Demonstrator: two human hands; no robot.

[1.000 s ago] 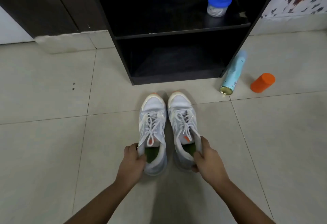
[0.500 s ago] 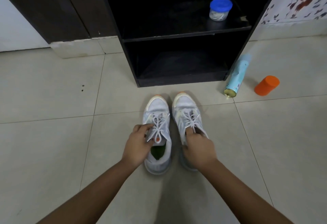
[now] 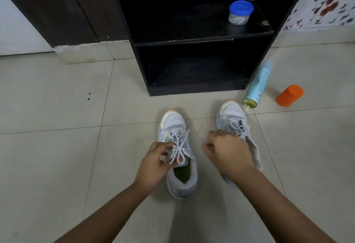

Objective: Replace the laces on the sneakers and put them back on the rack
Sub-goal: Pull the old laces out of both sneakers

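Early stage, we reckon. Left sneaker and right sneaker sit on the floor before the rack, laces tied. Left grip pinches the left sneaker beside its bow. Right grip is curled over the right sneaker and blurred, so we can't tell its hold. Unlacing, relacing and racking all remain.

White-grey sneakers, black rack, orange cap, blue-lidded jar

Single head-worn wide-angle view, pitched forward-down, close over beige tiled floor, facing black open-shelf rack straight ahead.
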